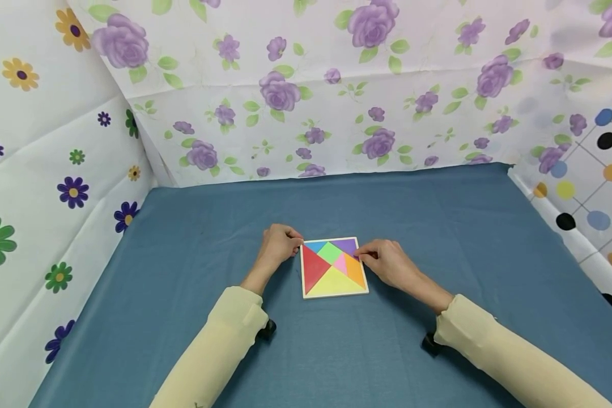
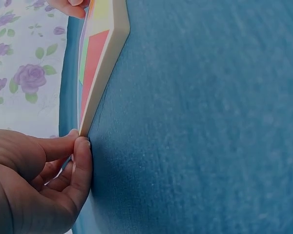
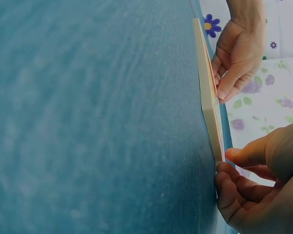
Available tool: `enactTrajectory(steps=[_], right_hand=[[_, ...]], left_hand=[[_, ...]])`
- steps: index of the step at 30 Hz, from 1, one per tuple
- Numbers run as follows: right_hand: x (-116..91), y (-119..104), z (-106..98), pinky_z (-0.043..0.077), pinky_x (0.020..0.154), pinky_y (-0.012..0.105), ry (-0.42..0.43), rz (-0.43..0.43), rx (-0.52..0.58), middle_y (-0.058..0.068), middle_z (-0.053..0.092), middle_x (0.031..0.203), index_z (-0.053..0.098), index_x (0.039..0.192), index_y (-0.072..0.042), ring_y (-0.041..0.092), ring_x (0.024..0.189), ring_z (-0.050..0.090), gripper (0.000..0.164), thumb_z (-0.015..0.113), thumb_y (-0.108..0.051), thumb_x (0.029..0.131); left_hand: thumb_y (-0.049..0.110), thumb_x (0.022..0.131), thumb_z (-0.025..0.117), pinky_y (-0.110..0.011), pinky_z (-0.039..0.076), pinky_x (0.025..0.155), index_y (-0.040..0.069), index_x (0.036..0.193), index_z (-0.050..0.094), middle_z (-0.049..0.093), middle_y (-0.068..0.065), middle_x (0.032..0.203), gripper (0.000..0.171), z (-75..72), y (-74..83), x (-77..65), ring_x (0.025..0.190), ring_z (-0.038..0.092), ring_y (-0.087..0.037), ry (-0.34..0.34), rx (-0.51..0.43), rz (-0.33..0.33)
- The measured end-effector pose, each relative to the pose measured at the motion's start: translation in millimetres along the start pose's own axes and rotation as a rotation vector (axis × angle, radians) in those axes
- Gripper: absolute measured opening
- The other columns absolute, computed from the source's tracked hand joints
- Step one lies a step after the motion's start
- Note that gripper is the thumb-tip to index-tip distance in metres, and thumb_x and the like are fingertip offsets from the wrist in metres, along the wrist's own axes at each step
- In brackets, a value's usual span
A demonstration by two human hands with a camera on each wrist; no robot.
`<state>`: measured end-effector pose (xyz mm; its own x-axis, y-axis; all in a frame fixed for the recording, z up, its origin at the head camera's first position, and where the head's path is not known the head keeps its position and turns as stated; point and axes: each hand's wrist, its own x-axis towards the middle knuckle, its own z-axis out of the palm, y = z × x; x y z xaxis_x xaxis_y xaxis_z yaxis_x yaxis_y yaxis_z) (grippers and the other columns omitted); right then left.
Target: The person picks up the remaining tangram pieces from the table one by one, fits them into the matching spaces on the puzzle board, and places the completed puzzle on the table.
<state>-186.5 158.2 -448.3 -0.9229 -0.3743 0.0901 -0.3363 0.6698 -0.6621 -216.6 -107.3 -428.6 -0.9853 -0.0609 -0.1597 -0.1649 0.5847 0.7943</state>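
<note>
A square tangram puzzle (image 1: 316,271) lies on the blue cloth, its coloured pieces filling a pale wooden tray. The pieces are red, yellow, green, pink, orange, blue and purple. At the tray's far left corner, the left hand (image 1: 279,245) pinches the rim between thumb and index finger; the left wrist view shows this grip (image 2: 53,170) close up. On the opposite side, the right hand (image 1: 390,263) holds the right edge near the purple piece (image 1: 345,245). Its thumb (image 3: 246,155) is over the top and its curled fingers are against the tray's side.
Blue cloth (image 1: 183,317) covers the table around the puzzle. A white sheet with purple roses (image 1: 280,93) stands behind it, a flower-print sheet (image 1: 56,170) at the left and a dotted sheet (image 1: 591,187) at the right. Dark wrist devices (image 1: 267,330) show under both sleeves.
</note>
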Motion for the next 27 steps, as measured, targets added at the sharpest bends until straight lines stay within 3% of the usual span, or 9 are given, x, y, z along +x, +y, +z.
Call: enactTrajectory(steps=[19,27], right_hand=[[-2.1,0.4,-2.0,0.041,0.052,0.024,0.013,-0.006,0.011,0.003,0.065,0.09,0.08,0.11,-0.004,0.015,0.063,0.05,0.016,0.069,-0.009,0.1],[-4.1,1.1,-5.9,0.044,0.055,0.027,0.027,-0.015,0.001,0.007,0.064,0.095,0.078,0.114,-0.001,0.016,0.067,0.051,0.017,0.067,-0.005,0.101]], left_hand=[[0.011,0.099,0.071,-0.029,0.056,0.062,0.004,0.099,0.08,0.072,-0.009,0.082,0.011,-0.4,-1.8,0.2,0.07,0.066,-0.018,0.025,0.04,0.029],[0.016,0.099,0.072,-0.038,0.056,0.07,0.006,0.107,0.078,0.074,-0.008,0.099,0.014,-2.4,3.4,-6.9,0.084,0.067,-0.023,0.093,0.168,0.104]])
